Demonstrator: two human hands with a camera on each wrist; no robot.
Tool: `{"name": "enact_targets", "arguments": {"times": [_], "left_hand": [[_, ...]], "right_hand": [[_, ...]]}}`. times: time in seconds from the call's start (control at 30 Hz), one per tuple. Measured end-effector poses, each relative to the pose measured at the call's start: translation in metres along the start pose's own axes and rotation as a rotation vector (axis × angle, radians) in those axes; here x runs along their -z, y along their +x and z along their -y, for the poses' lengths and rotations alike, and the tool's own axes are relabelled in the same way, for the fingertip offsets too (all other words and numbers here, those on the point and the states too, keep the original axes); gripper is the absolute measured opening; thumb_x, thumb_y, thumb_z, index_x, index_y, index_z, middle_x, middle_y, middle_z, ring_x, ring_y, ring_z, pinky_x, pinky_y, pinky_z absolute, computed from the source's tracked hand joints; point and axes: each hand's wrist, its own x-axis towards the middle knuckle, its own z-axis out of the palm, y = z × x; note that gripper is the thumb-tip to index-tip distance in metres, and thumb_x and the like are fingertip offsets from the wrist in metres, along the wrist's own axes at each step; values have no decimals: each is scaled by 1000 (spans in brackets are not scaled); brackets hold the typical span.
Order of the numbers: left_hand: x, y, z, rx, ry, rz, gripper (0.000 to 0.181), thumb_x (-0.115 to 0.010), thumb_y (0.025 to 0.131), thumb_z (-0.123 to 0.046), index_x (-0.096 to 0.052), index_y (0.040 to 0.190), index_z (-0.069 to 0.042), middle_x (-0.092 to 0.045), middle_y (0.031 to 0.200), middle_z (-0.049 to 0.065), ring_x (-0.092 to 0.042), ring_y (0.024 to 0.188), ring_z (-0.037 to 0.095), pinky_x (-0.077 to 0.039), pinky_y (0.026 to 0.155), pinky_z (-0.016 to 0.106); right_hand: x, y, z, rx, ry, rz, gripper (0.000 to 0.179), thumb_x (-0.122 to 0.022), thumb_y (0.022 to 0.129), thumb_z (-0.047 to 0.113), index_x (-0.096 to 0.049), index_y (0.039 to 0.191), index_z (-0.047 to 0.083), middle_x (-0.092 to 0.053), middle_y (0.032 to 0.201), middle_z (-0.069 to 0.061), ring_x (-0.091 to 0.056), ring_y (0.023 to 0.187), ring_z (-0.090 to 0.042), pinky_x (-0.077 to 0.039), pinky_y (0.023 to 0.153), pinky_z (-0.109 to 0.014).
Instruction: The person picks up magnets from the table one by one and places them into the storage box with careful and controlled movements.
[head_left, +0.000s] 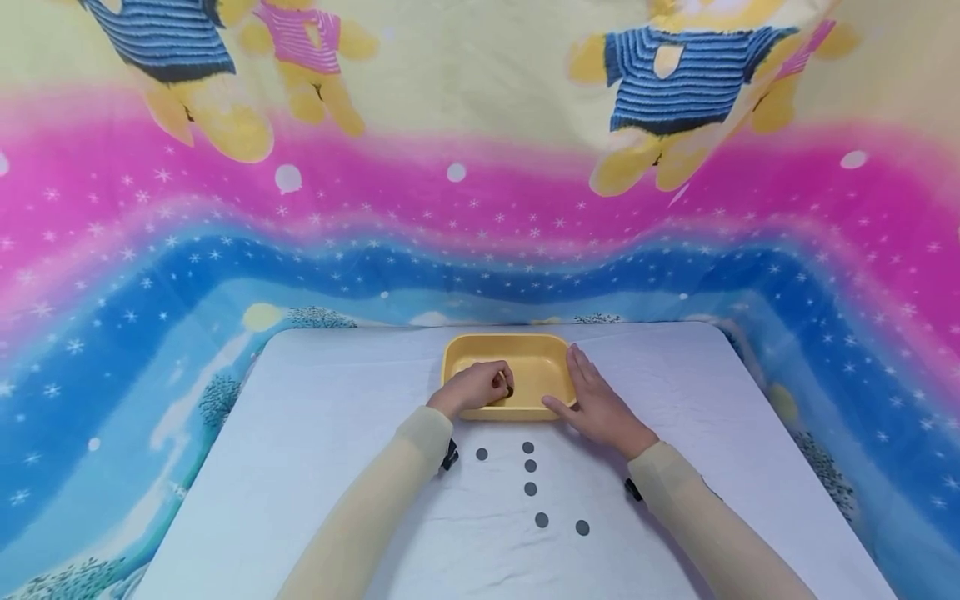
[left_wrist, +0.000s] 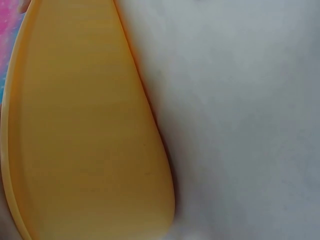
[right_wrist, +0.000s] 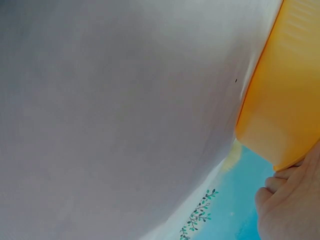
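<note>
A yellow rectangular tub (head_left: 534, 379) stands at the far side of the table, its long side toward me. My left hand (head_left: 474, 387) reaches over the near rim into its left half. Between thumb and fingertips it pinches a small dark disc (head_left: 510, 391), mostly covered by the fingers. My right hand (head_left: 600, 410) lies against the tub's right end, fingers straight along that side, thumb at the near rim. In the left wrist view the tub's outer wall (left_wrist: 95, 120) fills the left. The right wrist view has the right hand (right_wrist: 292, 200) beside the tub wall (right_wrist: 280, 100).
Several flat dark grey discs lie on the white-covered table (head_left: 315, 467) between my forearms, including one disc (head_left: 482, 454) at the left and another disc (head_left: 582, 527) nearest me at the right. A patterned cloth (head_left: 457, 225) hangs behind and around the table.
</note>
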Motion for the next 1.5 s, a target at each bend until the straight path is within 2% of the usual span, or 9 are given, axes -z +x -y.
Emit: {"name": "enact_targets", "arguments": {"times": [0.47,0.87,1.17,1.5], "left_hand": [[-2,1,2,19,11,-1,8,-63,107,-14,-68,112,-18,-69,88,-4,-57,71,14,-49,70,33],[1,-1,1,28,31,-4,5,-65,108,-19,-67,112,-19,-73,96,-9,-60,73,13,-49,70,34],[14,-8,-5,18,-26,-16,9,-66,108,-24,-69,114,-17,-72,98,1,-62,80,16,-53,77,36],[32,-22,-16,-3,-4,-76,8,-67,109,-28,-69,114,-22,-68,104,-6,-63,90,15,-54,83,37]], "right_hand": [[0,0,2,-19,6,10,115,-49,101,78,3,171,3,4,181,-14,-5,166,-38,-18,131,-59],[0,0,3,9,-3,-10,113,-50,102,75,0,171,1,1,180,-17,-9,165,-42,-19,131,-60],[-1,-1,2,16,-4,-14,112,-49,102,76,0,171,1,0,180,-17,-10,165,-43,-20,131,-60],[0,-2,2,-2,0,-8,112,-48,102,77,0,171,2,2,180,-16,-8,165,-42,-19,131,-60]]}}
